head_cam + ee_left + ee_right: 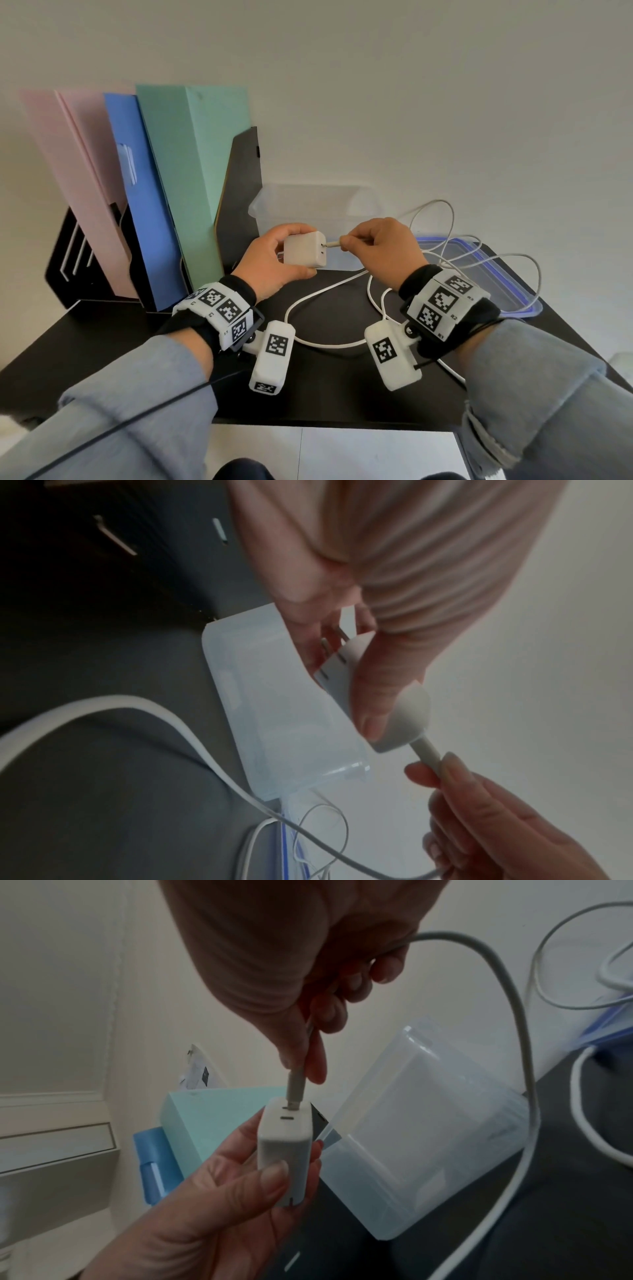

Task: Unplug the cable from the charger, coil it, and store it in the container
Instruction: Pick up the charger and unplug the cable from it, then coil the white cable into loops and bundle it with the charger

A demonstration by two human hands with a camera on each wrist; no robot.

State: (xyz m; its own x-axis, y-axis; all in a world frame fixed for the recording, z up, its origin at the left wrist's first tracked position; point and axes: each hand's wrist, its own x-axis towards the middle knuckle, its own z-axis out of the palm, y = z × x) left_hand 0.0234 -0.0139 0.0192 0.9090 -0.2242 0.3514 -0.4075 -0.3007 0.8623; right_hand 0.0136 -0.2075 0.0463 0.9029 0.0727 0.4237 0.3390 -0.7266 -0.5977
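White charging cable (329,291) has its plug end seated in the upper port of the white square plastic charger (306,254); in the right wrist view we see the connector (295,1089) in one slot, with the second slot below it bare. Our left hand (274,263) grasps the charger, thumb on the near face, fingers wrapped over the far side, holding it above the black counter (325,394). The left wrist view shows the charger's metal prongs (334,642) folded out toward the palm. Our right hand (380,251) pinches the connector between thumb and forefinger, other fingers curled round the cord. From that hand the cable falls to the counter in loose loops, some draped across the clear blue-rimmed lid (486,274) on the right. Translucent plastic container (315,209) sits open just behind the hands, against the wall. Pink, blue and green folders (154,192) stand in a black file rack (239,198) left of the container.
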